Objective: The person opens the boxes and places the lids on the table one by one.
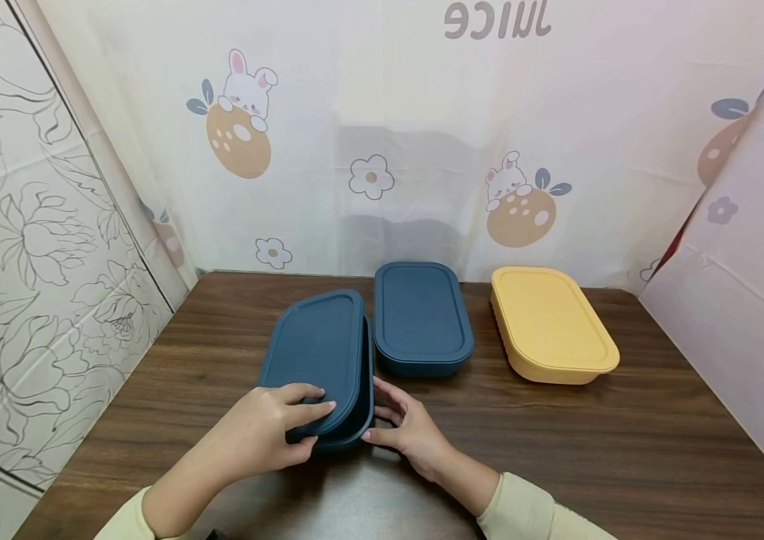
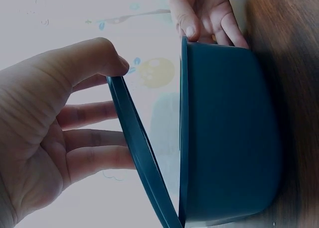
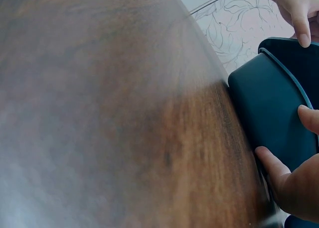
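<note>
Tilted over a dark blue food container (image 2: 229,133) is its matching blue lid (image 1: 317,341), raised along the right and near sides and meeting the rim at the far left. My left hand (image 1: 274,431) pinches the lid's near edge, thumb beneath and fingers on top. At the container's near right corner, my right hand (image 1: 415,442) holds the wall, its thumb by the rim and its fingers along the right side. A dark gap shows between lid and rim; most of the container's inside is hidden by the lid.
Just right of the container, a second blue container (image 1: 422,315) stands with its lid on. Farther right is a lidded yellow container (image 1: 557,322). All stand on a dark wooden table (image 1: 591,457), with a printed curtain (image 1: 415,90) behind and a flower-patterned panel (image 1: 37,225) at left.
</note>
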Action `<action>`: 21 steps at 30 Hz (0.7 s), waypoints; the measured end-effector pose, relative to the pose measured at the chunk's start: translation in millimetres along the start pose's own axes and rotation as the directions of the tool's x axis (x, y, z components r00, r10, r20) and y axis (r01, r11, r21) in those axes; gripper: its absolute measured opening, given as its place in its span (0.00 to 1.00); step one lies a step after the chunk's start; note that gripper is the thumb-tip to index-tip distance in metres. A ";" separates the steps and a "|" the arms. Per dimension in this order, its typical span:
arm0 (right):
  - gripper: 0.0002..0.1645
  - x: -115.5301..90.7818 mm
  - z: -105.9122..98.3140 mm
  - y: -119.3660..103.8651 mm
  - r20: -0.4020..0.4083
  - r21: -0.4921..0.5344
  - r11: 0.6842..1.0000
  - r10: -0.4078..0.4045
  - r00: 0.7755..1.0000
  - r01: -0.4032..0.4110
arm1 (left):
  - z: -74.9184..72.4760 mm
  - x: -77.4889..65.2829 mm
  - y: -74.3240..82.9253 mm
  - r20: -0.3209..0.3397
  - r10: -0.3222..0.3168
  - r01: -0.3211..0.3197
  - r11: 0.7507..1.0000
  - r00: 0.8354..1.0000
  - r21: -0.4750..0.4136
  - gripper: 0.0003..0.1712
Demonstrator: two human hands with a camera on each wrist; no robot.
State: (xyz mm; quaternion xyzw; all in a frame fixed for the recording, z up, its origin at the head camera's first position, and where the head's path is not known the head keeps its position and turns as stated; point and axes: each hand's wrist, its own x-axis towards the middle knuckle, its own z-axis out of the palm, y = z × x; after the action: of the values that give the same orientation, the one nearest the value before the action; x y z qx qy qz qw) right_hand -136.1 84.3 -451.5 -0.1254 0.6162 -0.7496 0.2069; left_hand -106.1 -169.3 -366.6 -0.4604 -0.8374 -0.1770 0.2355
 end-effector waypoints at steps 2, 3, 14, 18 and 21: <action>0.49 0.0 0.1 0.0 0.001 0.002 1.000 0.001 1.000 -0.001 | 0.3 -1.1 -0.5 -0.014 0.003 -0.003 1.000 1.000 0.001 0.23; 0.49 0.0 0.1 0.0 0.000 0.003 1.000 0.002 1.000 -0.002 | 0.3 -1.7 -0.7 -0.020 0.004 -0.004 1.000 1.000 -0.001 0.23; 0.49 0.0 0.3 0.1 0.006 0.013 1.000 0.000 1.000 0.000 | -2.4 -6.4 -2.6 -0.070 0.006 -0.009 0.999 0.998 -0.042 0.25; 0.49 -0.1 0.0 0.0 0.011 0.015 1.000 -0.005 1.000 0.005 | -3.7 -7.2 -2.7 -0.076 -0.003 -0.002 0.998 0.997 -0.062 0.25; 0.49 -0.2 -0.1 0.1 0.014 0.017 1.000 -0.005 1.000 0.005 | -4.4 -8.0 -2.4 -0.079 -0.014 0.008 0.998 0.997 -0.070 0.26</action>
State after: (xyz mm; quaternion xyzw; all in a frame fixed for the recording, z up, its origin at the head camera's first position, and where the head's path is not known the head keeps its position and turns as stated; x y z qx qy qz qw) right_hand -136.0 84.5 -451.5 -0.1304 0.6079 -0.7545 0.2105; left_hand -103.3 -178.3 -367.6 -0.4561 -0.8233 -0.2255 0.2517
